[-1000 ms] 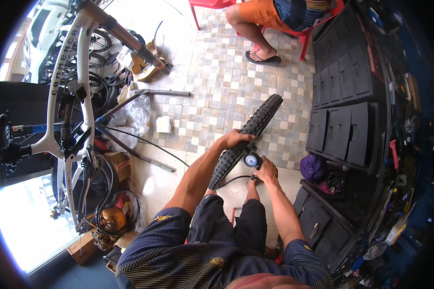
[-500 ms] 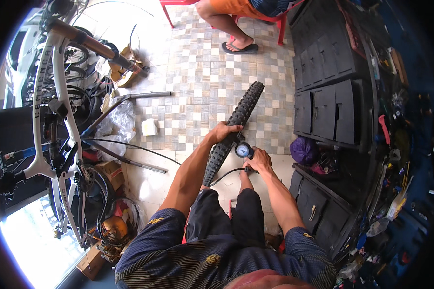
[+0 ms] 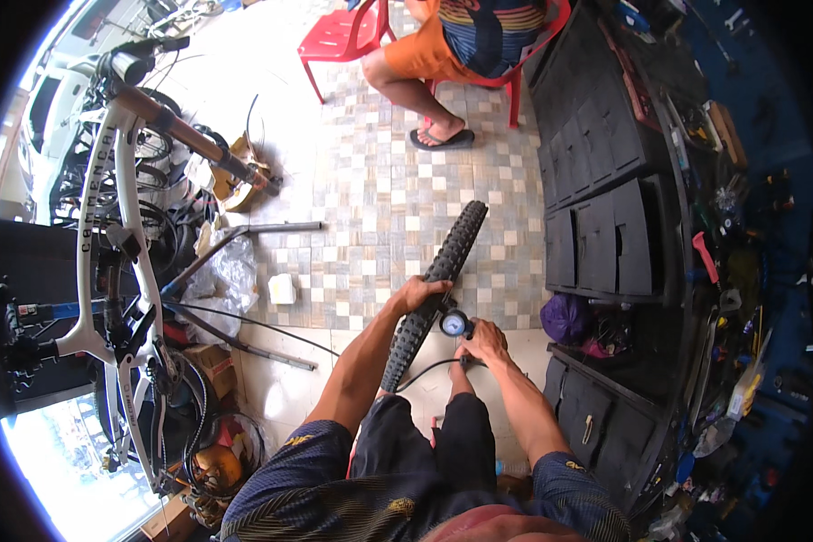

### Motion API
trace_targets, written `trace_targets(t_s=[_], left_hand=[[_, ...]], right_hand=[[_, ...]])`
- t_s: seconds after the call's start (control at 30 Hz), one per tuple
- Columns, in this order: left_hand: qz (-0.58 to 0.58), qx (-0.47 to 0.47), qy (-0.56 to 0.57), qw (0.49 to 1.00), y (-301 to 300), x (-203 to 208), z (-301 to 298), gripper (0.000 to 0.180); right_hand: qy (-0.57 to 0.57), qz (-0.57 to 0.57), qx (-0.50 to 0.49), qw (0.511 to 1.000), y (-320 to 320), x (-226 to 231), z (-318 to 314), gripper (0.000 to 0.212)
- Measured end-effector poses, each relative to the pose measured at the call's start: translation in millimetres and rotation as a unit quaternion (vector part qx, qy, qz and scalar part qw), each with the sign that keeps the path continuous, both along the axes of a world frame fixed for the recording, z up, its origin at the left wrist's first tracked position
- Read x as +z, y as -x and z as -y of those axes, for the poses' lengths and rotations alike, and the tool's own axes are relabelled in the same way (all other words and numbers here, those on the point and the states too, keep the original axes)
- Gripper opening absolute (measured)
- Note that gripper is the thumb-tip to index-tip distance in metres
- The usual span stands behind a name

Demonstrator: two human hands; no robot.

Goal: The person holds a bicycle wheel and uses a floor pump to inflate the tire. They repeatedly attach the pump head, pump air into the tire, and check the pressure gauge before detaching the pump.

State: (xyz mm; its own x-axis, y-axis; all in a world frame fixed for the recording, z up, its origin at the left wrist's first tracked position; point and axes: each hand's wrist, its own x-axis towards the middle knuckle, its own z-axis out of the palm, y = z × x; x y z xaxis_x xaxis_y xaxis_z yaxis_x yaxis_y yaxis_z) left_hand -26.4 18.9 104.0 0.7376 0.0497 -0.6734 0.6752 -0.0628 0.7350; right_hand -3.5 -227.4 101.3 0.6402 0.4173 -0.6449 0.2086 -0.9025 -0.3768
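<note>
Steadying tyre (image 3: 457, 244): we are holding it with our left hand (image 3: 419, 294), thumb lying across the knobs, other fingers passing out of sight behind, so we cannot tell how tightly they are wrapping.
Tyre's place: it is slanting under the left fingers, its top leaning away beyond them, its lower end reaching back toward our left leg (image 3: 390, 423).
Gauge (image 3: 454, 323): our right hand (image 3: 486, 341) is curling around its dark body, fingers narrow, the dial sitting just left of them, near the tyre.
Hose (image 3: 425, 369): it is curving from below the right fingers toward the tyre's lower end.
Handling: we are judging the tyre fairly light, its tread stiff and unlikely to slip, its walls springier; the dial is probably fragile, the hose bendy.
Hold: we are favouring the knobs for the tyre, and the body, not the dial, for the gauge.
Around: a purple bag (image 3: 565, 317) is lying right of the right fingers, a white block (image 3: 282, 289) left of the left fingers, a bike frame (image 3: 88, 221) standing farther left; someone in orange shorts (image 3: 434, 54) is sitting well beyond both hands.
</note>
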Motion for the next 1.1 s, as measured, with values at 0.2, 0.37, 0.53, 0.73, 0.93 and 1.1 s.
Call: trace_targets(t_s=[0.2, 0.37, 0.53, 0.73, 0.93, 1.1], left_hand=[[-0.024, 0.004, -0.007, 1.0, -1.6, -8.5, -1.5, 0.076], [-0.018, -0.005, -0.017, 1.0, -2.6, -3.1, -0.3, 0.076], [-0.033, -0.009, 0.001, 0.999, -2.9, 6.0, 6.4, 0.075], [-0.011, 0.016, 0.006, 1.0, 1.5, -2.0, 8.7, 0.076], [-0.019, 0.008, 0.018, 1.0, 1.3, -3.6, 8.9, 0.076], [0.008, 0.034, -0.024, 0.999, 2.3, 7.6, 17.2, 0.078]], right_hand=[[0.002, -0.01, -0.006, 1.0, -0.9, 5.4, -2.2, 0.041], [0.027, -0.027, 0.006, 0.999, -5.8, 1.5, 1.0, 0.057], [0.021, -0.019, 0.01, 1.0, -5.6, 1.2, 8.6, 0.051], [0.015, -0.014, 0.012, 1.0, -5.0, 3.0, 7.1, 0.048], [0.003, -0.018, 0.02, 1.0, -6.4, -1.0, 12.8, 0.052], [0.081, -0.078, -0.041, 0.993, -6.0, -14.1, 16.5, 0.053]])
